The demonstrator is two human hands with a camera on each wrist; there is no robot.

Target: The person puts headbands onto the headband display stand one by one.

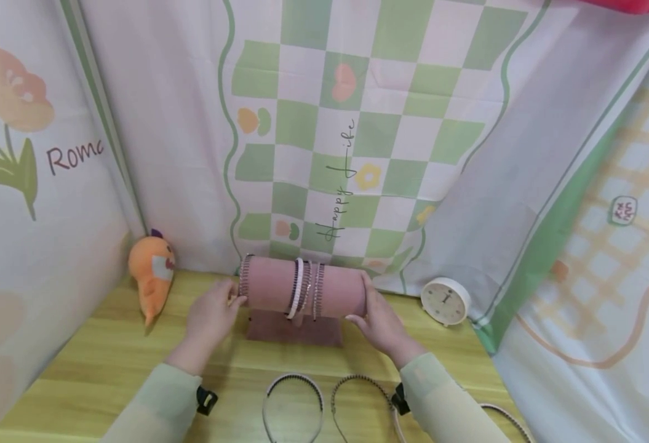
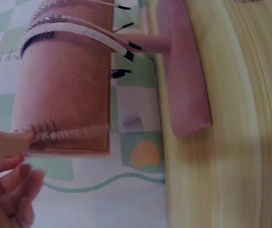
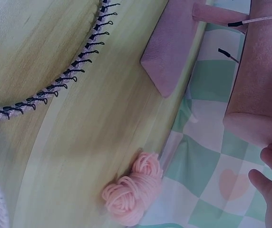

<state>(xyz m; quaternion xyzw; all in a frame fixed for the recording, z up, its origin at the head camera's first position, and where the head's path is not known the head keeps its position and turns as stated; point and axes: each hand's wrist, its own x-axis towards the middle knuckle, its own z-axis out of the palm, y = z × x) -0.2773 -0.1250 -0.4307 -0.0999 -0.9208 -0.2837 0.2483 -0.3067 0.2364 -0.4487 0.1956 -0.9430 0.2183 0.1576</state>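
Left hand pinching a toothed headband around the left end of a pink roll stand, upright on a wooden table; right hand spread wide, touching the roll's right end; more headbands around its middle; white clock to the right

Along the back edge of the wood-grain table: orange plush toy left; pink yarn skein and white analog clock right.
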